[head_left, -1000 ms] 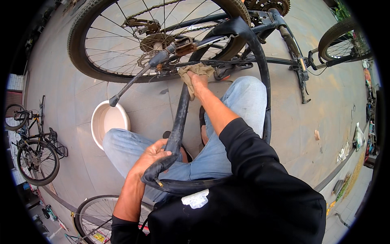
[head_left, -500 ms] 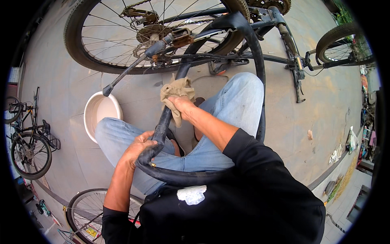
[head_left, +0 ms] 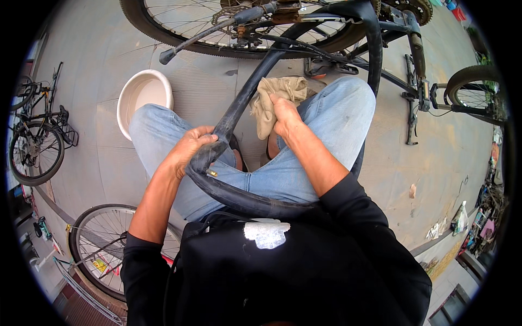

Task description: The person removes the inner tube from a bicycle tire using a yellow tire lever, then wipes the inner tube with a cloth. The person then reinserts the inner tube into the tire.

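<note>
A black inner tube [head_left: 239,110] runs in a big loop from the bicycle across my lap, with a brass-coloured valve [head_left: 212,173] near its left bend. My left hand [head_left: 191,148] is closed around the tube just above that valve, thumb on top. In my right hand [head_left: 285,113] a crumpled beige rag [head_left: 266,103] is gripped, beside the tube and apart from it, over my right knee. The far part of the loop hangs over the frame of the overturned bicycle [head_left: 261,32].
A white basin [head_left: 124,98] stands on the floor beyond my left knee. Another bicycle [head_left: 41,136] is at the far left, and a bicycle wheel [head_left: 81,255] lies near left. Plastic bags [head_left: 460,218] and clutter line the right edge.
My right hand has lifted the rag off the tube and moved it to the right. My left hand stays on the tube. The whole view has shifted, so the bicycle sits higher.
</note>
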Demonstrator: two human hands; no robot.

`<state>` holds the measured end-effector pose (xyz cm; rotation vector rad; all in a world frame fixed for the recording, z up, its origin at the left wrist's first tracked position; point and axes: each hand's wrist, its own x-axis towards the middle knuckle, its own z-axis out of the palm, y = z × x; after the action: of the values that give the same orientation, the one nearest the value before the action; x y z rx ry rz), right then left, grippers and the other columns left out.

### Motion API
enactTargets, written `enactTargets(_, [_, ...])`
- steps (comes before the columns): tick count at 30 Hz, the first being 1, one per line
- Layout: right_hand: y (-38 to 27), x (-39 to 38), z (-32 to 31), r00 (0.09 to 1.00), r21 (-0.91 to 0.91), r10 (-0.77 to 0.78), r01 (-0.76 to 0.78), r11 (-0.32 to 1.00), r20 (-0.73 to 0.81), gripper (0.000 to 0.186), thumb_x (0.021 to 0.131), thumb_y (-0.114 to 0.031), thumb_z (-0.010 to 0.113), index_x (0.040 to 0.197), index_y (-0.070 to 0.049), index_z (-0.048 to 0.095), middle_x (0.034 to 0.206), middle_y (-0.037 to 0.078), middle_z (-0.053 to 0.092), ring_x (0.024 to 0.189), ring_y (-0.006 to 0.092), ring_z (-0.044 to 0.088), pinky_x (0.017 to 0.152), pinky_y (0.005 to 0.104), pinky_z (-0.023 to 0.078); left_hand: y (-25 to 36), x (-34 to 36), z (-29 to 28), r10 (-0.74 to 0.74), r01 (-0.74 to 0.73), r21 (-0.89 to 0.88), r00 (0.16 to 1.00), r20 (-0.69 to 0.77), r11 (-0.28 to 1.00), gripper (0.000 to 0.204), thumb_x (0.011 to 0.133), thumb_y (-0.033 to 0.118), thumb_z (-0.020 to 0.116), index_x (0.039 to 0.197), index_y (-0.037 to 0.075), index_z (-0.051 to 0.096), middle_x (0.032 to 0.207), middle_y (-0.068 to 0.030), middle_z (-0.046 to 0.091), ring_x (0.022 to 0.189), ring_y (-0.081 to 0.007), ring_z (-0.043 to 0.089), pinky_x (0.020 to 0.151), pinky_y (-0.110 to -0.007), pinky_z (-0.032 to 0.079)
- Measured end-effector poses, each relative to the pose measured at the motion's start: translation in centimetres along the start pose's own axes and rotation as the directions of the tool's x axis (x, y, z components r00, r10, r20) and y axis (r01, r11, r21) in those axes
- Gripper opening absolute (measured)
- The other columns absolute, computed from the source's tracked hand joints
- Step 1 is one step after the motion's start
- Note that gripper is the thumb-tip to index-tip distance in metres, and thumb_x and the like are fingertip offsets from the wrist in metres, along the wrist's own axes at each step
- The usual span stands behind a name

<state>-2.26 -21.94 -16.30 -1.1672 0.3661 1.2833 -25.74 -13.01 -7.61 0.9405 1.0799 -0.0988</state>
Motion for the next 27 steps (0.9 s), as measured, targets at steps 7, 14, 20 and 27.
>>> enactTargets(7, [6.0,-5.0,3.3,0.958,-0.511,0.154,-0.01,0.86,0.242,0.063,0.092,-0.041,0.067,0.125,0.012,0.056,0.117,0.02,0.064,0.104,0.0252,0.061,0.088,0.036,0.051,0.6,-0.6,0.7,0.094,-0.091,-0.098,0.995,0.03,0.991,0.045,0.09,0.011,0.065,0.131,-0.006,0.054,0.099,-0.0117,0.068,0.074,-0.0141,0.067,0.056,-0.026,0.057])
enactTargets(14, [2.3,4.9,0.5,0.986,-0.39,0.134,-0.084,0.917,0.102,0.046,0.091,-0.039,0.07,0.106,0.005,0.066,0.092,0.016,0.068,0.07,0.0226,0.064,0.059,0.0419,0.053,1.5,-1.3,2.4,0.119,-0.12,0.048,0.993,0.023,0.992,0.035,0.092,0.008,0.062,0.125,-0.003,0.059,0.088,-0.0064,0.068,0.062,-0.0103,0.064,0.056,-0.023,0.055])
enactTargets(20, [3.2,-6.4,3.7,0.92,-0.432,0.202,-0.04,0.901,0.337,0.041,0.092,-0.025,0.071,0.112,0.009,0.062,0.097,0.015,0.068,0.081,0.02,0.066,0.071,0.0325,0.056,0.0,-0.7,0.9,0.161,-0.158,-0.048,0.983,0.087,0.986,0.041,0.091,0.006,0.062,0.13,-0.004,0.057,0.101,-0.0097,0.069,0.083,-0.0141,0.068,0.074,-0.026,0.058])
enactTargets(27, [1.4,-5.4,2.7,0.905,-0.285,0.194,-0.085,0.955,0.378,0.033,0.093,-0.026,0.07,0.108,0.004,0.063,0.093,0.011,0.069,0.075,0.0211,0.068,0.065,0.0342,0.059,0.8,-1.2,2.9,0.161,-0.162,-0.089,0.987,-0.009,0.983,0.039,0.091,0.008,0.065,0.128,-0.004,0.06,0.089,-0.0062,0.069,0.066,-0.0105,0.064,0.056,-0.025,0.054])
